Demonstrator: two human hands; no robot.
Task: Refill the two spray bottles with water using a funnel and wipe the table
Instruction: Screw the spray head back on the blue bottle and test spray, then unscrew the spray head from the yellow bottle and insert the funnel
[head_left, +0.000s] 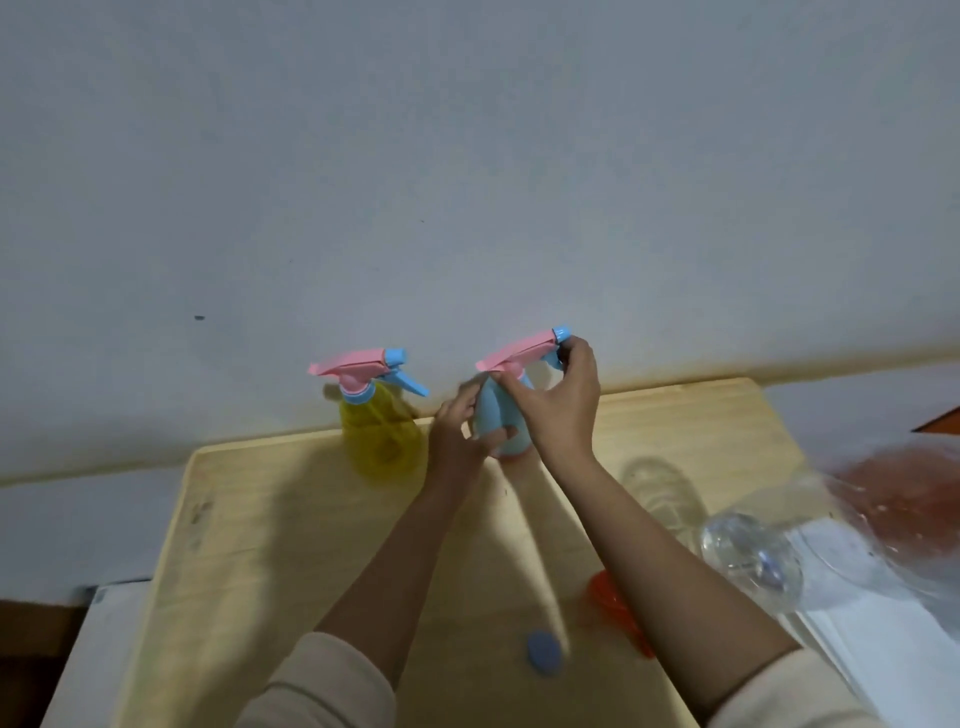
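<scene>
A blue spray bottle stands near the far edge of the wooden table. My left hand grips its body from the left. My right hand is closed on its pink spray head, fingers at the neck and near the blue nozzle. A yellow spray bottle with a pink and blue head stands to the left, untouched. An orange funnel lies on the table under my right forearm, partly hidden. A large clear water bottle lies at the right edge.
A small blue cap-like piece lies near the table's front. A white surface adjoins the table on the right. A pale wall rises directly behind the bottles. A blurred reddish patch shows at far right.
</scene>
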